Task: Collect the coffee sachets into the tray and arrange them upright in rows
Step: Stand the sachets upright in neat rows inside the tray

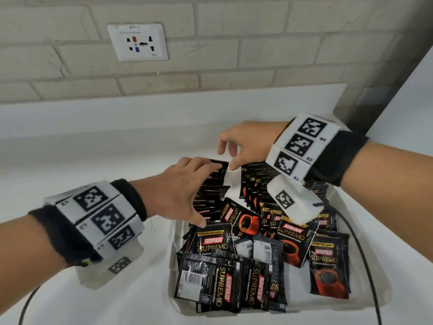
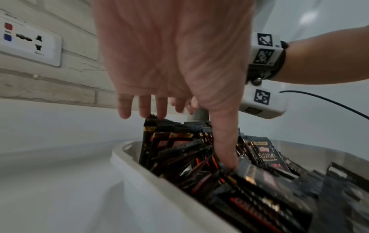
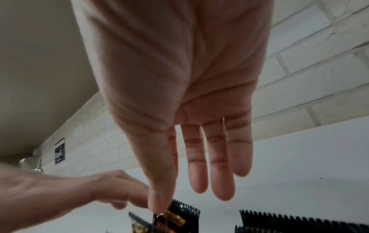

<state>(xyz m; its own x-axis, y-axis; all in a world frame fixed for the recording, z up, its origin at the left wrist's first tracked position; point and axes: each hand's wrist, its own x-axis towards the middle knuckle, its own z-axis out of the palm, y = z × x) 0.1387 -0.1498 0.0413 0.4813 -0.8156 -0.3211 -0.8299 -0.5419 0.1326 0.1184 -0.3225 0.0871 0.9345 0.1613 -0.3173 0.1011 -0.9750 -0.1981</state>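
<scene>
A white tray point(image 1: 365, 266) on the counter holds many black Kopiko sachets. Two rows stand upright at its far end: a left row point(image 1: 210, 198) and a right row point(image 1: 253, 184). Loose sachets point(image 1: 220, 282) lie flat and overlapping in the near half. My left hand point(image 1: 185, 191) spans the left row, straight fingers on the sachet tops point(image 2: 157, 124) and thumb point(image 2: 225, 149) pushed down among the packets by the tray rim point(image 2: 127, 159). My right hand point(image 1: 246, 141) hovers over the far end, fingers straight point(image 3: 219, 165), thumb tip beside one sachet's serrated top point(image 3: 179, 211), holding nothing.
A brick wall with a white socket plate point(image 1: 137, 42) rises behind the white counter point(image 1: 93, 148). A black cable point(image 1: 365, 254) runs past the tray's right side. A dark wall edge point(image 1: 384, 73) closes the right corner.
</scene>
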